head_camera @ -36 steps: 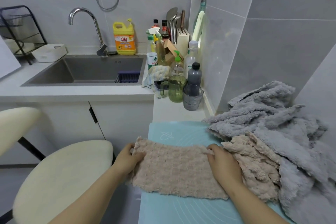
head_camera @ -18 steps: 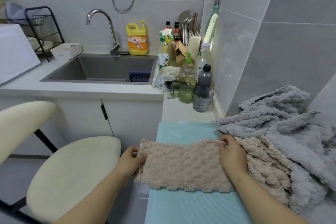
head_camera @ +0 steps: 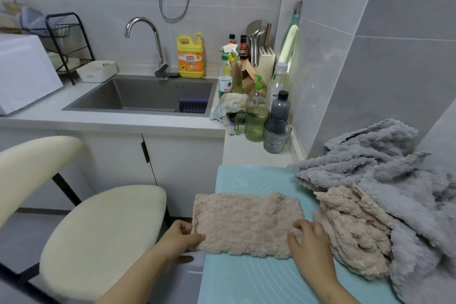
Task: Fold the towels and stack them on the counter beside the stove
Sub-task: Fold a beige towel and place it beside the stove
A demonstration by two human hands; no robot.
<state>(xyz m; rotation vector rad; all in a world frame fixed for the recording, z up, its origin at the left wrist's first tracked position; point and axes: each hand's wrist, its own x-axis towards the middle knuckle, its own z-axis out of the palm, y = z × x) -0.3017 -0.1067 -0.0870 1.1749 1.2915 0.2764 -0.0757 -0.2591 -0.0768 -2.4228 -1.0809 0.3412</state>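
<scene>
A beige fluffy towel [head_camera: 246, 223] lies flat as a folded rectangle on the light blue mat [head_camera: 249, 281], its left end hanging a little over the mat's edge. My left hand [head_camera: 182, 239] pinches its near left corner, thumb on top. My right hand [head_camera: 308, 242] rests on its near right corner with the fingers bent over the cloth. Right of it lies a crumpled beige towel [head_camera: 355, 229], and behind that a heap of grey towels [head_camera: 385, 170].
A cream chair [head_camera: 98, 237] stands close on the left below the counter edge. Beyond the mat stand a green cup [head_camera: 256, 123], a grey cup [head_camera: 275, 136] and several bottles. The sink [head_camera: 145, 96] is at the far left; a tiled wall rises on the right.
Both hands slid from the towel's far corners back to its near corners. The towel now lies flatter and squarer on the mat. The camera view shifted left and up.
</scene>
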